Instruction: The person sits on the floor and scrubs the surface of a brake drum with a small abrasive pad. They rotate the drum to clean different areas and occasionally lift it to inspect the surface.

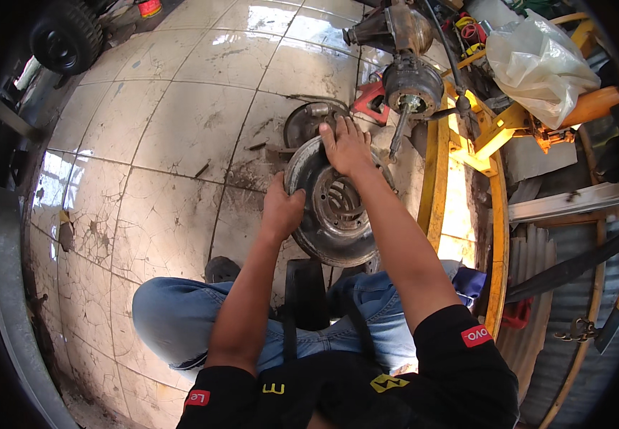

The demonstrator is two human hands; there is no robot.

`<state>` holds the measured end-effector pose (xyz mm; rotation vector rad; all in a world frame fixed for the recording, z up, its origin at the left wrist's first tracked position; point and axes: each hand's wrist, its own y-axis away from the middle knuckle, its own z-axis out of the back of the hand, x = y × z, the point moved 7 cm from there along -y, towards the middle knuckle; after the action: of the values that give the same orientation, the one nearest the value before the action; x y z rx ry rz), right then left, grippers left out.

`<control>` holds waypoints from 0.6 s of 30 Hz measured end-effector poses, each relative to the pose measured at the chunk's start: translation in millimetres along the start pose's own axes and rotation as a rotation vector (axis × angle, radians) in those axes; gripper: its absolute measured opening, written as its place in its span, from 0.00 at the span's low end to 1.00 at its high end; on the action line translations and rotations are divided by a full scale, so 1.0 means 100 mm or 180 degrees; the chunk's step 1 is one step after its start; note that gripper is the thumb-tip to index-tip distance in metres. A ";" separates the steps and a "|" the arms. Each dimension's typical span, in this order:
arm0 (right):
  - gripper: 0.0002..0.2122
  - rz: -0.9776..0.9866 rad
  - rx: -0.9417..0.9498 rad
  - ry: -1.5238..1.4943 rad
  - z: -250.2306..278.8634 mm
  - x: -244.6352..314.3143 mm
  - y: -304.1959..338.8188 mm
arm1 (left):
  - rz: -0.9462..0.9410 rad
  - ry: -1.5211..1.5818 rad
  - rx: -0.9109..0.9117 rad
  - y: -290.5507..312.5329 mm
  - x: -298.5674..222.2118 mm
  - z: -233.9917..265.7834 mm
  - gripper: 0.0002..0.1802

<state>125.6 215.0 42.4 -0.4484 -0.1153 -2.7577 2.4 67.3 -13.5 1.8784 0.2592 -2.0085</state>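
A round, dark metal brake drum (331,247) with a ring of bolt holes round its middle opening is in front of my knees. My left hand (282,209) is closed on its left rim, the thumb on the near side and the other fingers partly hidden. Across the drum's far rim lies my right hand (349,146), fingers stretched out and slightly apart. Just beyond the drum, a dark round backing plate (296,127) rests on the tiles, partly covered by the drum and my right hand.
An axle assembly (413,82) with a protruding shaft stands at the far right, beside a red stand (372,101). Along the right runs a yellow metal frame (434,182) with a plastic bag (542,68) on it. A tyre (66,37) is at the far left.
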 end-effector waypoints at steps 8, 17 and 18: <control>0.39 0.0089 0.0035 0.0111 -0.09 0.00 0.07 | 0.0249 0.0450 0.0129 0.02 -0.09 -0.02 0.25; 0.38 0.0430 -0.0022 0.0066 -0.19 0.03 0.39 | 0.0081 0.0291 -0.0030 0.00 0.02 -0.01 0.24; 0.39 0.0422 -0.0021 0.0145 -0.15 0.02 0.32 | 0.0080 0.0420 -0.0007 0.01 0.05 0.01 0.24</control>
<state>130.0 182.6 29.5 -0.3804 -0.0630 -2.6368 2.1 65.1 -18.0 2.0059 0.2717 -1.8700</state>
